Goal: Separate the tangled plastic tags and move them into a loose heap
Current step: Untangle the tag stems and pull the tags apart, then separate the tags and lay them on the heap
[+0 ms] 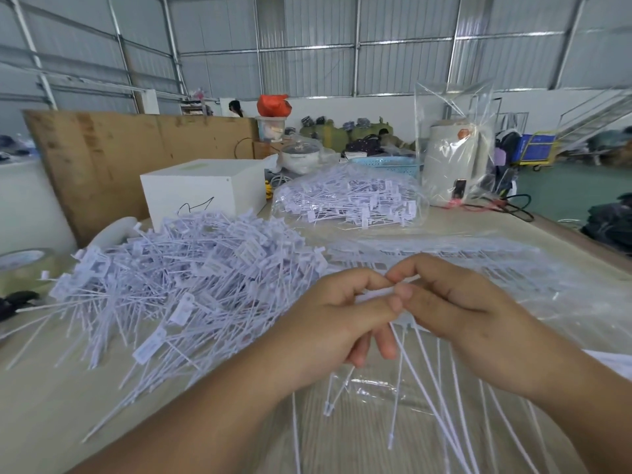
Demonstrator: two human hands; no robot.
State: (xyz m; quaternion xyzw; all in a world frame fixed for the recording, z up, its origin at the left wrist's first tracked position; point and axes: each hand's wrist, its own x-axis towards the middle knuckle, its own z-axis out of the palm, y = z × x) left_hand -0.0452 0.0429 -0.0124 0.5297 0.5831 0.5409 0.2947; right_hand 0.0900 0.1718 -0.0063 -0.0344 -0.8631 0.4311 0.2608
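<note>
Head view: both hands meet at centre over the tabletop [51, 405]. Left hand [328, 319] and right hand [455, 302] both have fingers curled, pinching the head end of a small bunch of white plastic tags [427, 381], thumb tips touching; the tags' thin tails fan down and toward the camera over a clear plastic sheet [376, 391]. Loose heap of separated tags [191, 268] lies on the tabletop left of the hands, tails sticking out all ways. Clear bag of more tags [349, 196] sits farther back, right of a white box [201, 189]. Tape roll [24, 265] at left edge. Brown board [102, 155] stands behind the box. White kettle in a plastic bag [455, 159] at back right
</note>
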